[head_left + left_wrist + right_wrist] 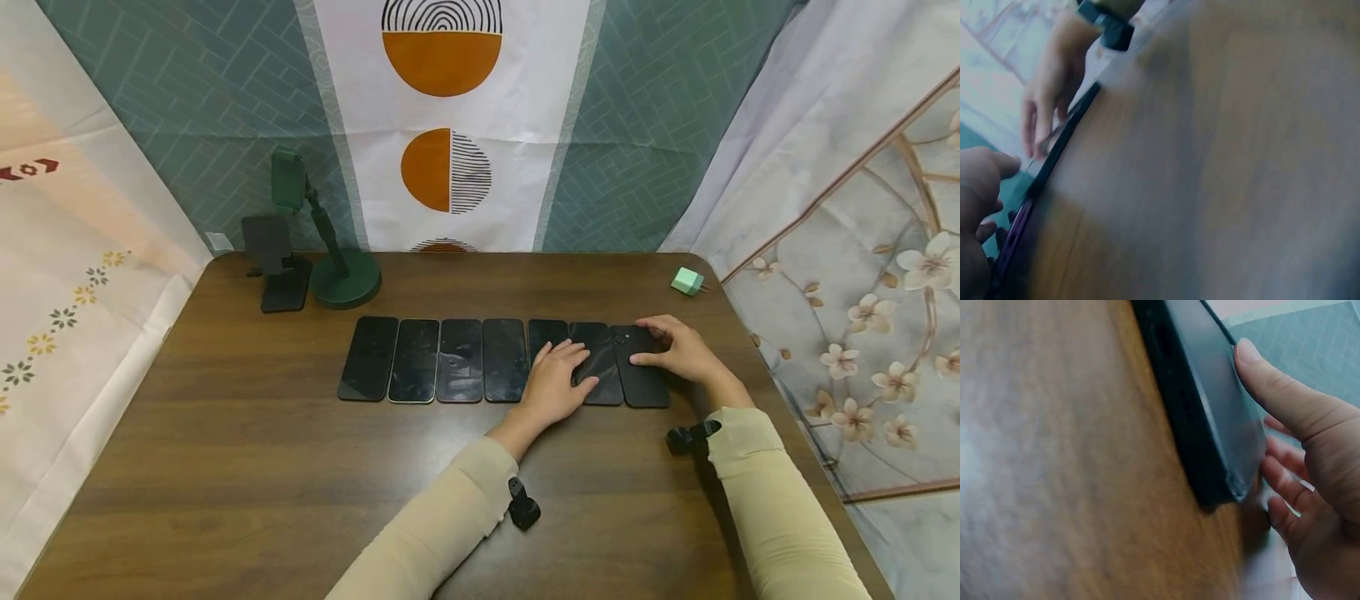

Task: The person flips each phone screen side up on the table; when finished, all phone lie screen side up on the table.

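Note:
Several dark phones lie side by side in a row on the wooden table. My right hand [686, 354] is at the rightmost phone [647, 383], which lies with its camera side up. In the right wrist view, the thumb [1266, 372] is on the face of this phone [1229, 425] and the curled fingers are along its side. My left hand [551, 387] lies over two neighbouring phones, fingers stretched out, partly covering a black phone [603, 362]. Whether its fingertips press on the glass cannot be told. The left wrist view is blurred and shows the phones edge-on.
A dark green stand [347, 279] and a black phone holder [287, 283] stand at the back left. At the back right lies a light green charger plug [687, 281]. Fabric hangs along the back and both sides of the table [300, 467].

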The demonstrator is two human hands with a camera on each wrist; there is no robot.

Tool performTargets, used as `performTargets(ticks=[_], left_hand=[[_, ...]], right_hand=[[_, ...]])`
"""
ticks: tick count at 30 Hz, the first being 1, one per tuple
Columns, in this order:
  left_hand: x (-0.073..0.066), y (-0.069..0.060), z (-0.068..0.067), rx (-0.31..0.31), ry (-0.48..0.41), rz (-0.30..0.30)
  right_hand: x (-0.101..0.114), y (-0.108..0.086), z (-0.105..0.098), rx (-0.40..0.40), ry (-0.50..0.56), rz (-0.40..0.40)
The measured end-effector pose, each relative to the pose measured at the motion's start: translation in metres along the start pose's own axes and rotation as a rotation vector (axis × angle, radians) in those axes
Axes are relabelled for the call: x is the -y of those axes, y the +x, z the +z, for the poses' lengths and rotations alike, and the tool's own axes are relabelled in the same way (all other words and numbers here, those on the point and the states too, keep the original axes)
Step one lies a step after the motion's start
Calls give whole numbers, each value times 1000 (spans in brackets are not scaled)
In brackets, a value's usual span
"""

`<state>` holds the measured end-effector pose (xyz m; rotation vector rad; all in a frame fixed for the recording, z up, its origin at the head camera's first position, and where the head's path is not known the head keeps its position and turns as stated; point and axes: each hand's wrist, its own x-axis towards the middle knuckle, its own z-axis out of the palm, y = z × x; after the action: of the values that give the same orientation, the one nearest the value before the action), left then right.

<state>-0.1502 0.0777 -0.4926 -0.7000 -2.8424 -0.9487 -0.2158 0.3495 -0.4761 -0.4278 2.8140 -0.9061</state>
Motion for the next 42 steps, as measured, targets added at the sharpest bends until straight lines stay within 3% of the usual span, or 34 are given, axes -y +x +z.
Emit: performTargets(ticks=[5, 17, 20, 23, 25, 28, 30, 34, 39, 42], left_hand=[[10, 0, -5, 35, 37, -18], [17, 1, -9, 51, -124, -19], [15, 2, -9, 61, -110, -20], [7, 1, -5, 106, -33, 34], [-1, -1, 0, 156, 7, 104], [-13, -3, 9, 223, 9, 209], [-19, -2, 12, 253, -6, 246], [-25, 4, 14, 282, 16, 261], [-27, 10, 17, 309, 82, 243], [-27, 12, 17, 323, 76, 224]], right_hand=[[2, 0, -1, 34, -70, 49], [10, -4, 1, 44, -73, 118], [11, -4, 3, 24, -58, 140], [10, -4, 5, -3, -43, 152], [10, -4, 5, -21, -32, 153], [9, -3, 5, -34, -21, 156], [9, -3, 4, -38, -15, 154], [7, -2, 4, -50, -20, 150], [6, 0, 5, -70, -23, 143], [10, 0, 5, -82, 1, 158]])
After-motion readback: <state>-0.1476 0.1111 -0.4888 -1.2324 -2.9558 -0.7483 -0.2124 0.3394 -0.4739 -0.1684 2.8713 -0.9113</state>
